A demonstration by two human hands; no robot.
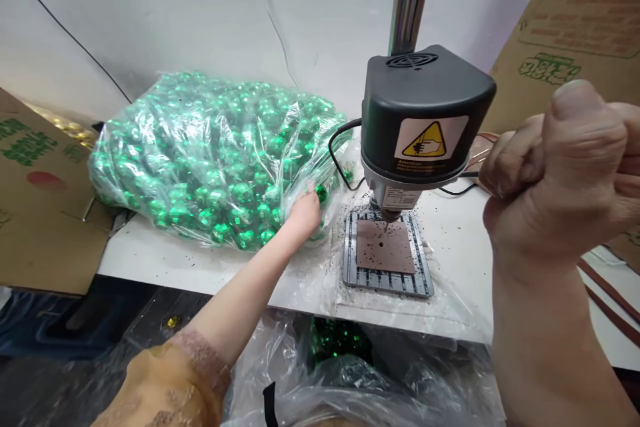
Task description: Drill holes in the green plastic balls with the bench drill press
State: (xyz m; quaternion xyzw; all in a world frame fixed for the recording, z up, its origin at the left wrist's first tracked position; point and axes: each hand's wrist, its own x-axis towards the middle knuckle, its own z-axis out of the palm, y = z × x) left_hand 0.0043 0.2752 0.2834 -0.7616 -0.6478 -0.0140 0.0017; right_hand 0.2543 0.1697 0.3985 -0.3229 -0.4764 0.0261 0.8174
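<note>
My left hand (304,213) reaches to the open end of a clear plastic bag (295,173) full of shiny green faceted balls. One green ball (321,194) sits right by its fingertips; the fingers are largely hidden, so I cannot tell whether they grip it. Raised at the right, beside a small black bench drill press (425,120), my right hand (570,167) is closed with the thumb on top. Whatever lies inside that fist is hidden. Under the drill bit, a brown square plate (386,257) with a dark hole rests on the slotted metal base (424,283).
Dark shavings lie around the drill base on the white table (165,257). Cardboard boxes stand at left (45,213) and right (565,20). Below the front edge hangs another clear bag (400,387) with green balls (340,340). A black cable (334,153) loops beside the drill.
</note>
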